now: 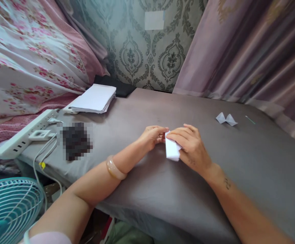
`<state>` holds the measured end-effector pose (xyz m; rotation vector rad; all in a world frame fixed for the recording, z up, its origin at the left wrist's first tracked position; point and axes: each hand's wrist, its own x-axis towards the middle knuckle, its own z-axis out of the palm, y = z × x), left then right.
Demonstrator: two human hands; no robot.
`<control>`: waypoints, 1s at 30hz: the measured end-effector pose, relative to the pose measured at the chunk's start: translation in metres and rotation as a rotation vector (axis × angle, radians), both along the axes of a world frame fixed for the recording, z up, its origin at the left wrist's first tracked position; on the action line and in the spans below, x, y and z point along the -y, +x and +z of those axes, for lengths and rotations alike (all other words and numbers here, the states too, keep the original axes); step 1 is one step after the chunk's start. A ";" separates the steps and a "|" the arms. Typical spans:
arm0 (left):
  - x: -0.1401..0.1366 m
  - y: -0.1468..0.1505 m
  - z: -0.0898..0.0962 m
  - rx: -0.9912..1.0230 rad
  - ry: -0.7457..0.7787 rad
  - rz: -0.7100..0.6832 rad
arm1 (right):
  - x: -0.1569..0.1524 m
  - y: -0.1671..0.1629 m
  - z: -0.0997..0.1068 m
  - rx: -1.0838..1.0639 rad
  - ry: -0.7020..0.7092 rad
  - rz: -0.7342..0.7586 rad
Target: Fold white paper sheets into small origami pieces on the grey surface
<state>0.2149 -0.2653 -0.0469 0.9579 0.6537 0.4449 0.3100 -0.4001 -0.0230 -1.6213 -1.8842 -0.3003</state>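
Between my two hands is a small folded piece of white paper (172, 149), held a little above the grey cloth-covered table (142, 112). My left hand (153, 137) pinches its upper left corner between thumb and fingers. Over the paper's upper right side lies my right hand (192, 145), fingers bent around it, hiding part of the folds. A small flap sticks out on the right beneath those fingers. Off to the right on the table sits a folded white paper shape (226, 119) with two pointed halves.
A stack of white paper (95, 98) lies at the back left beside a black flat item (120, 86). Left of me are a white power strip (26, 134) with cables, a pixelated dark object (76, 141) and a turquoise fan (10, 210). A thin green stick (250, 119) lies far right.
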 end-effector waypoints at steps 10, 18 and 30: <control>0.003 -0.013 0.022 -0.272 0.502 -0.377 | 0.019 0.028 0.020 -1.267 -0.393 -0.256; 0.022 -0.005 0.022 0.198 0.331 -0.135 | 0.018 0.009 0.011 -1.135 -0.613 -0.215; 0.032 -0.008 0.031 0.258 0.217 0.090 | 0.011 -0.012 0.009 -0.385 0.186 -0.442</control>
